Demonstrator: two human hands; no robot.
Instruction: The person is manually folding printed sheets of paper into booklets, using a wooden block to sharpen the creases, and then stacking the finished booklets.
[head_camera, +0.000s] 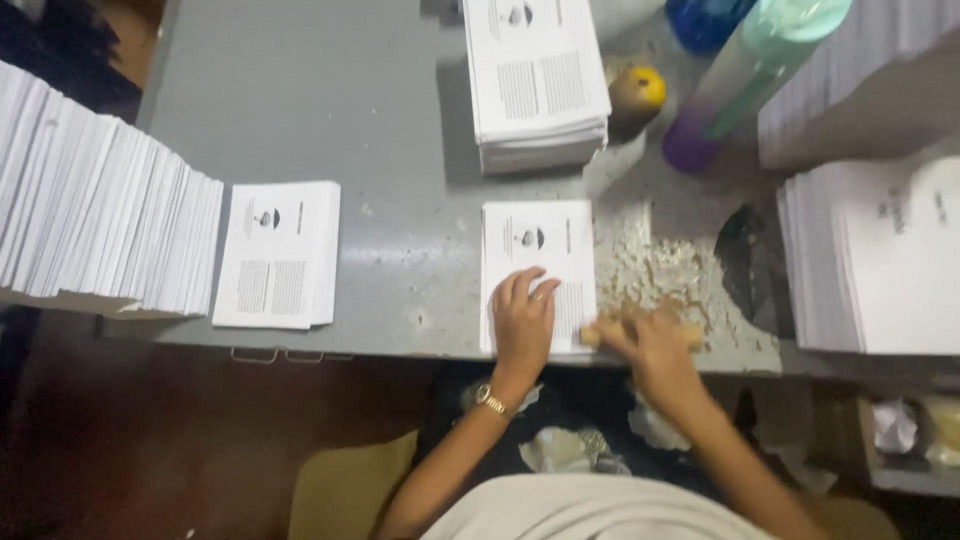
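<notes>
Wearing a gold-coloured wristwatch (491, 400) with a metal link band on the left wrist, just below the left hand (524, 322). Showing a ring on one finger of that hand. Wearing a pale, off-white top (590, 512) below the watch; forearms bare, the right hand (652, 352) blurred.

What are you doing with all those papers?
A person sits at a grey table covered with piles of printed sheets. The left hand lies flat on a folded printed sheet at the table's near edge. The right hand grips a small wooden block at the sheet's right edge. A taller stack sits behind it, a thinner pile to the left, and a long row of sheets at the far left.
</notes>
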